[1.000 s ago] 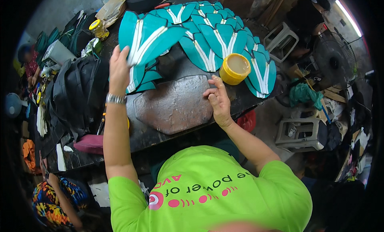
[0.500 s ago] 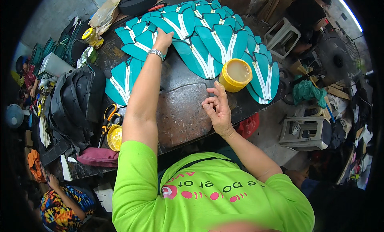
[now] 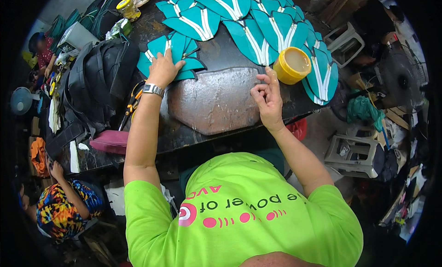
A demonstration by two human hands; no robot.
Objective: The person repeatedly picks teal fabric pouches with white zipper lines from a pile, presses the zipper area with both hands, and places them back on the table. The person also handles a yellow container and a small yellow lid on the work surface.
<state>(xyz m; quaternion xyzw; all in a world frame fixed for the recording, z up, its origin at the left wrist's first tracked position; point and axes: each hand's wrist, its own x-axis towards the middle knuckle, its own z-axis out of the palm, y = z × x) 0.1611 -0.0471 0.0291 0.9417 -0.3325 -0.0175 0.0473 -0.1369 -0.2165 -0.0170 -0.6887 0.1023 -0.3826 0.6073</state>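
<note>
Left hand (image 3: 162,68): my fingers flat on the near teal pieces (image 3: 177,53), not gripping.
Right hand (image 3: 267,94): loosely curled, empty, near the yellow cup (image 3: 292,64).
Progress: many pieces fanned far; slab (image 3: 214,99) bare.

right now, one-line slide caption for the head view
Left hand pressing on a stack of teal cut pieces; right hand resting on worn slab beside yellow cup.

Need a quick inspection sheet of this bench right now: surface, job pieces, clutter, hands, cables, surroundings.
Surface: dark worktable with a worn metal plate at its middle.
Job's things: teal cut pieces with white stripes fanned along the far edge; small teal stack at left.
Clutter: yellow glue pot, black backpack, orange-handled tool.
Grippers: left hand flat on the small teal stack; right hand at the plate's edge, fingers curled.
Cables: nothing seen.
Surroundings: plastic stools, fan, a seated person.
</note>
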